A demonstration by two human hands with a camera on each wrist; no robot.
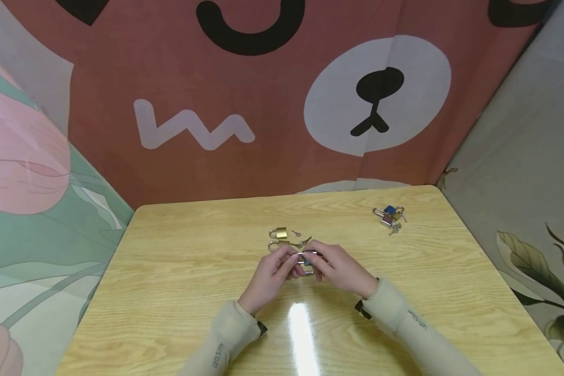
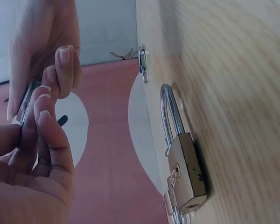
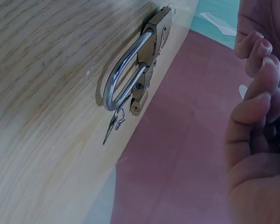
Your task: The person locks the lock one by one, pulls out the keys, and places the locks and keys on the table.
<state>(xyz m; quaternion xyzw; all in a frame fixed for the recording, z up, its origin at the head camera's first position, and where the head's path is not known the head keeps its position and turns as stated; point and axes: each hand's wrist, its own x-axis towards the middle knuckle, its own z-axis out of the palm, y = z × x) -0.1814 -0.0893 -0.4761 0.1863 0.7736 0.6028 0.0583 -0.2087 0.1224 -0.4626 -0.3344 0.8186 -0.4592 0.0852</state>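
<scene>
Both hands meet over the middle of the table around a small padlock (image 1: 307, 262) with silver shackle metal and a bluish part showing. My left hand (image 1: 269, 274) pinches it from the left with thumb and fingers. From the other side my right hand (image 1: 342, 267) grips it with curled fingers. Fingers cover most of the lock, and only a dark metallic edge (image 2: 27, 100) shows in the left wrist view. Just beyond the hands lie two brass padlocks, one farther back (image 1: 281, 233) and one nearer (image 1: 283, 243), with small keys (image 1: 305, 242) beside them.
A cluster at the table's back right holds a blue padlock (image 1: 390, 210), a dark reddish padlock (image 1: 387, 220) and keys (image 1: 396, 228). The wooden table (image 1: 178, 292) meets a printed red cloth (image 1: 263, 172) at its back edge, with cloth walls at both sides.
</scene>
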